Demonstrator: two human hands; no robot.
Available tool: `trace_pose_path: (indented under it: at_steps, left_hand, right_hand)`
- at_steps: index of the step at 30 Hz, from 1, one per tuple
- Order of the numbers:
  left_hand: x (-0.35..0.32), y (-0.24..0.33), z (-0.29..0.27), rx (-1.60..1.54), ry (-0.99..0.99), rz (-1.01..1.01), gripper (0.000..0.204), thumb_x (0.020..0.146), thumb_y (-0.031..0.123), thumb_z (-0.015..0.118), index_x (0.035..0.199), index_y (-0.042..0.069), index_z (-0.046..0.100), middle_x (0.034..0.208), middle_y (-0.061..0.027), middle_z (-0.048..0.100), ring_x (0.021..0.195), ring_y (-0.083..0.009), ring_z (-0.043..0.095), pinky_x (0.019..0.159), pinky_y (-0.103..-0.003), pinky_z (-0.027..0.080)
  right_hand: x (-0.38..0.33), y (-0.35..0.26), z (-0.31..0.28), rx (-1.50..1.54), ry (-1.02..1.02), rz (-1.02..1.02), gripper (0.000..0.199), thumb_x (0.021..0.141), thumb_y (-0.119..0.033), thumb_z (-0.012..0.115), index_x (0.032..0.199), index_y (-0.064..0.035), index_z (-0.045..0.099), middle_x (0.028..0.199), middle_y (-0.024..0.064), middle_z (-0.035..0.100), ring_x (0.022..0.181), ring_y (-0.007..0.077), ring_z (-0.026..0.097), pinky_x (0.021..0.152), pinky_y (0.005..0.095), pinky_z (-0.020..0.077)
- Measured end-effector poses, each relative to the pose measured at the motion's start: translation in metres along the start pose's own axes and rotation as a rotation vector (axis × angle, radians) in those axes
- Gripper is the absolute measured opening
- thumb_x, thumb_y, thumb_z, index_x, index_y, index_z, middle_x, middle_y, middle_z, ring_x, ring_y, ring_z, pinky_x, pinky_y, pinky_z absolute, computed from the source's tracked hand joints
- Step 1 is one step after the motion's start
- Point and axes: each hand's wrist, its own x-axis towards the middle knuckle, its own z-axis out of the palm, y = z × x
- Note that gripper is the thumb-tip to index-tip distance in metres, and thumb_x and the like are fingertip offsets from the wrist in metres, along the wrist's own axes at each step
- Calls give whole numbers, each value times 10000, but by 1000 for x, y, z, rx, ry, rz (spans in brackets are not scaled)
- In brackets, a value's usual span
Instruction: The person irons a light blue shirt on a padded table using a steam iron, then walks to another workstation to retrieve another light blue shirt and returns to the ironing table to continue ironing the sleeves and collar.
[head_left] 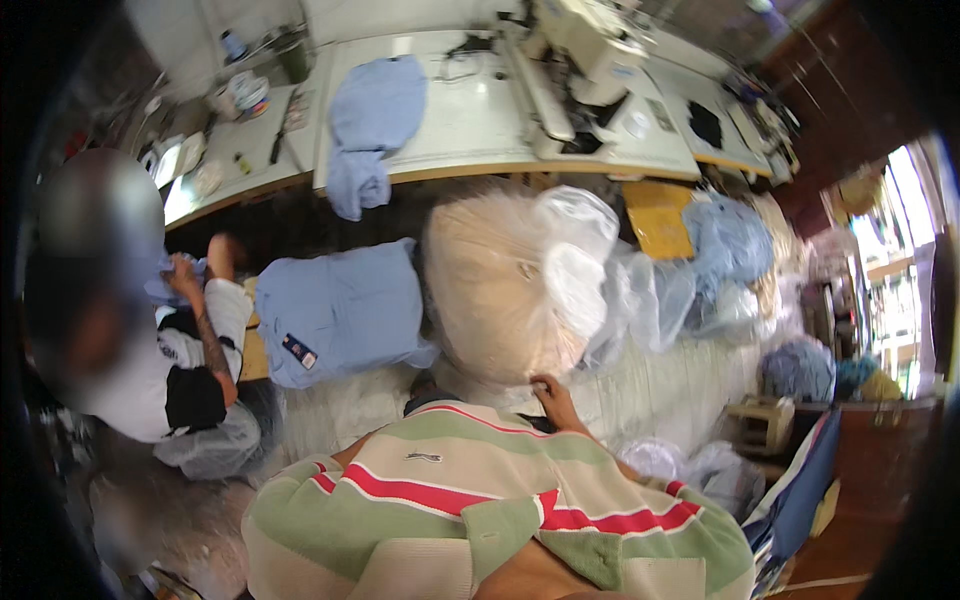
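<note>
The person's right hand (553, 397) reaches out over their striped green, cream and red shirt (480, 500) and rests its fingers on the lower edge of a large clear plastic bag stuffed with beige fabric (495, 290); whether the fingers pinch the plastic or only press against it cannot be told. The bag lies on the floor just ahead of the person, between a stack of folded light-blue garments (340, 312) on its left and more bagged blue fabric (725, 245) on its right. The left hand does not show. Behind the bag runs a white worktable (470, 125) with a light-blue garment (372, 125) draped over its front edge and a sewing machine (580, 60) near its right end. At far left a seated co-worker's hand (183, 272) holds a piece of blue cloth.
</note>
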Motion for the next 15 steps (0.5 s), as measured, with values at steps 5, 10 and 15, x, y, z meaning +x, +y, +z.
trace_pose_path:
  at_steps: [5, 10, 15]
  left_hand:
    - [-23, 66, -42, -6, 98, -14, 631, 915, 507, 311, 1167, -26, 537, 1139, -206, 578, 1002, -324, 574, 872, -413, 425]
    - [-32, 221, -30, -77, -49, 78, 661, 918, 521, 284, 1169, -38, 532, 1157, -205, 569, 1027, -315, 565, 889, -410, 415]
    - [-4, 390, 52, -255, -419, 174, 692, 922, 536, 257, 1171, -50, 528, 1176, -204, 560, 1052, -306, 557, 906, -408, 405]
  right_hand:
    - [11, -13, -61, 98, -10, -363, 264, 859, -134, 528, 1103, -35, 553, 1014, 90, 624, 850, 183, 589, 769, 316, 476]
    - [-49, 44, -143, 193, 62, -273, 260, 853, -116, 529, 1102, -48, 561, 1000, 79, 624, 830, 169, 587, 745, 302, 478]
    - [-123, 144, -229, 298, 262, -64, 265, 844, -106, 542, 1099, -36, 561, 1005, 79, 619, 833, 155, 591, 748, 293, 479]
